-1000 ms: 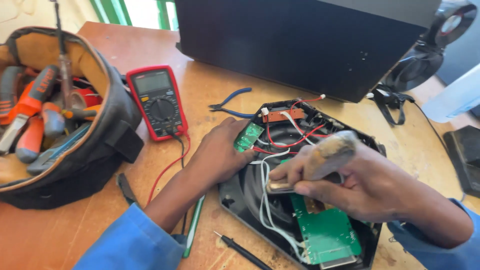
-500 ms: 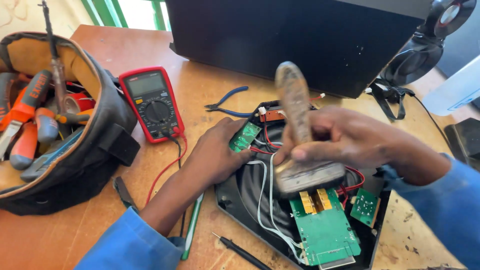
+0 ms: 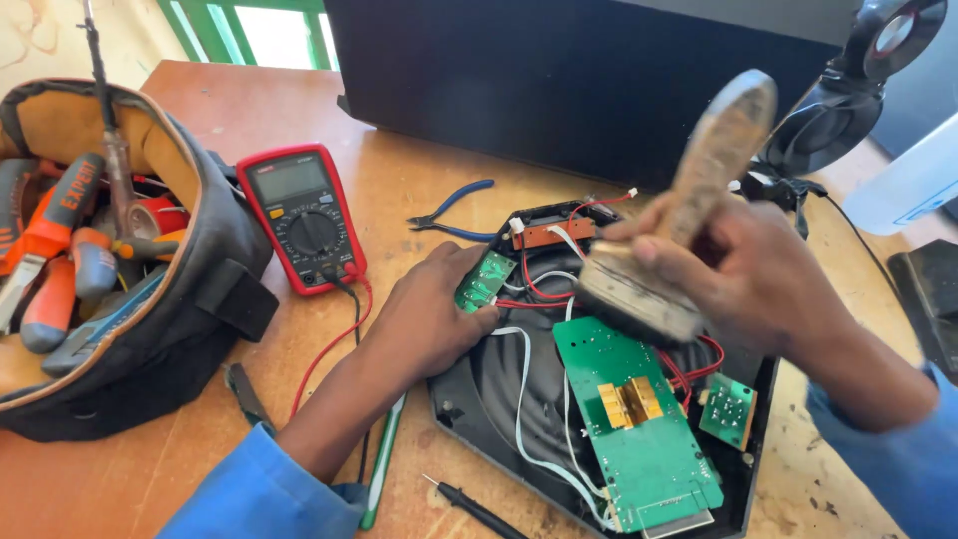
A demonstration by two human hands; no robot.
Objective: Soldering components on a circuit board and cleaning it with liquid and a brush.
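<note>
Wooden-handled brush [image 3: 667,225] gripped in right hand [image 3: 743,265], bristles on the opened device's [image 3: 599,399] wiring at 12 o'clock of large green board [image 3: 639,429]. Left hand [image 3: 429,314] lies flat, steadying casing at 9 o'clock. Dusting step, I'd say; needs light strokes.

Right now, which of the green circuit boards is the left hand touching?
The small green board at the case's upper left edge, under the left hand. The large board and the small right-hand board lie untouched.
</note>
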